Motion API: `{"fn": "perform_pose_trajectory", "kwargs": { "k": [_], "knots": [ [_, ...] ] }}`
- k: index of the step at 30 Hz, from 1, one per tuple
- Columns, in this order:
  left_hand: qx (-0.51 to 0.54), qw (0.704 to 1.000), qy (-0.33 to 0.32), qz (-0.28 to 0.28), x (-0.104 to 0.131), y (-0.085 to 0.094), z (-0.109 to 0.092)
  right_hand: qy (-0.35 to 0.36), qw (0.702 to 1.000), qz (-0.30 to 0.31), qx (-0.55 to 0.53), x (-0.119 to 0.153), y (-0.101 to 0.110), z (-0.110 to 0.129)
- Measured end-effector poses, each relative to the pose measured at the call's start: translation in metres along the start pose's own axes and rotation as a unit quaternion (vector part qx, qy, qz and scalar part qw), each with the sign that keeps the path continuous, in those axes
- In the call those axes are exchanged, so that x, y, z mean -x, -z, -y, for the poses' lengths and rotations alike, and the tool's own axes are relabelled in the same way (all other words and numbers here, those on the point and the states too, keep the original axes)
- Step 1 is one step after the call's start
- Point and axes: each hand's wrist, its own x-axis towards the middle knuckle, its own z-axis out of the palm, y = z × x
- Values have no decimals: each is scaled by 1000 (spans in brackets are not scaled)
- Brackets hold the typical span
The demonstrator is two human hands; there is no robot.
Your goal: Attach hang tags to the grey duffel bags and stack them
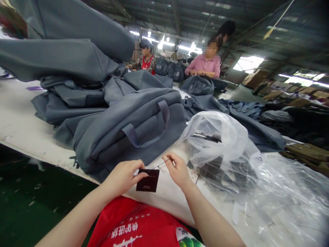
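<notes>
My left hand [130, 175] pinches a dark hang tag [147, 181] with small pale print by its upper left corner. Something small and white shows at its fingers. From the tag a thin black string [159, 167] runs across to my right hand [176, 168], whose thumb and fingertips are closed on its far end. Just beyond both hands a blue-grey bag [133, 127] lies on the white table [164, 185], its two strap handles facing me. To the right of my right hand rests a clear plastic bag [218, 144] with dark items inside.
A tall heap of blue-grey bags [69, 61] rises at the left. Crumpled clear plastic [288, 202] covers the table's right side. Across the table stand a person in a pink shirt [205, 65] and a person in a red apron [147, 63]. An olive bag [305, 156] lies far right.
</notes>
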Motion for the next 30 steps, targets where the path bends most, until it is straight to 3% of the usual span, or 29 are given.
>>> {"fn": "perform_pose_trajectory", "kwargs": {
  "k": [2, 6, 10, 14, 18, 20, 22, 25, 27, 30],
  "knots": [
    [-9, 1000, -4, -28, 3, -1, -1, 9, 999, 34, 7, 2, 3, 3],
    [6, 999, -5, -52, 3, -6, -2, 22, 985, 171, -7, 10, 0, 12],
    [-18, 1000, 5, -18, 2, -11, -5, 58, 982, 173, 49, 17, -8, 19],
    [-77, 995, -13, 54, 4, -11, -8, 26, 976, 218, -5, 17, -8, 12],
    [-65, 997, -13, 47, 7, -10, -7, -32, 958, 271, -89, 15, -7, -1],
    [-58, 997, -12, 44, 9, -10, -6, -24, 954, 281, -101, 15, -6, -3],
    [-52, 998, -15, 46, 10, -12, -5, 15, 957, 283, -65, 15, -6, -2],
    [-46, 996, -45, 55, 11, -14, -5, 105, 960, 244, 85, 13, -3, 3],
    [-60, 994, -58, 70, 11, -14, -9, 173, 935, 227, 208, 9, -2, 7],
    [-72, 992, -40, 96, 8, -13, -19, 242, 881, 260, 311, 3, -4, 11]
  ]
}}
